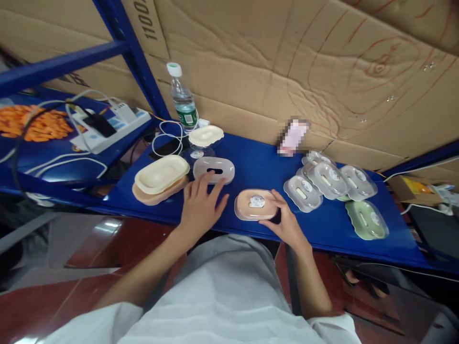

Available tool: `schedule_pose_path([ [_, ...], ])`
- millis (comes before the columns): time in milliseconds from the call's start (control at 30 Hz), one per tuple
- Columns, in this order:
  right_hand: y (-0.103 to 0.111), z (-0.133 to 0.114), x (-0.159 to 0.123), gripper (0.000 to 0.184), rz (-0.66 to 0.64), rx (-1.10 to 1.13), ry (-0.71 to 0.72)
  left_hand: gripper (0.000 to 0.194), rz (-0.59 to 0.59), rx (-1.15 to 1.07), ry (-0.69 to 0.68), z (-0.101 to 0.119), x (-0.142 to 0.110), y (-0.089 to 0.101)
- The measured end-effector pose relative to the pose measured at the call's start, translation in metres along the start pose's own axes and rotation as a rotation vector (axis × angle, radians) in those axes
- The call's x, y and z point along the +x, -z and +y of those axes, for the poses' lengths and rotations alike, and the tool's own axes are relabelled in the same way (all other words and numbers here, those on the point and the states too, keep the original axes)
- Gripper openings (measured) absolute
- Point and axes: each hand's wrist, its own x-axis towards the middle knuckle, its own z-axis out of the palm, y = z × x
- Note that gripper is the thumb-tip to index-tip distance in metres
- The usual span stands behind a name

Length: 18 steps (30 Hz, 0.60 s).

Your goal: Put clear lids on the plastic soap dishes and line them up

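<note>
My right hand grips the right end of a peach plastic box with a clear lid and a round white label. Thumb and fingers sit on either side of the box's end. My left hand is open, its fingers spread over the near edge of a whitish oval plastic piece with a dark slot in its middle. Whether the fingertips touch that piece I cannot tell. To the left, cream oval trays lie on a peach tray.
Several clear-lidded boxes stand at right, with a green one near the front edge. A cream piece, a water bottle and cables stand at back left. Cardboard walls the back of the blue table.
</note>
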Motion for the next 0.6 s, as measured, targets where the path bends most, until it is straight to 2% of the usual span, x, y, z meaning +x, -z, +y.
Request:
schedule_pose_path([
  [67,0.003,-0.004,-0.005,0.063,0.008,-0.034,-0.011,0.041,-0.072,0.080,0.031,-0.010,0.004,-0.003],
  [167,0.015,-0.013,-0.027,0.062,0.071,-0.083,-0.017,0.037,-0.204,0.036,-0.081,-0.009,0.017,-0.015],
  [267,0.033,-0.020,-0.069,0.062,0.202,-0.156,-0.056,0.039,-0.280,-0.016,-0.218,0.001,0.039,-0.030],
  [367,0.055,-0.017,-0.118,0.062,0.410,-0.265,-0.194,0.047,-0.339,-0.013,-0.285,0.006,0.070,-0.043],
  [500,0.083,0.001,-0.165,0.076,0.753,-0.411,-0.427,0.062,-0.335,-0.113,-0.412,0.008,0.104,-0.045],
  [600,0.099,0.019,-0.172,0.087,0.855,-0.575,-0.518,0.061,-0.277,-0.249,-0.531,0.015,0.106,-0.032],
])
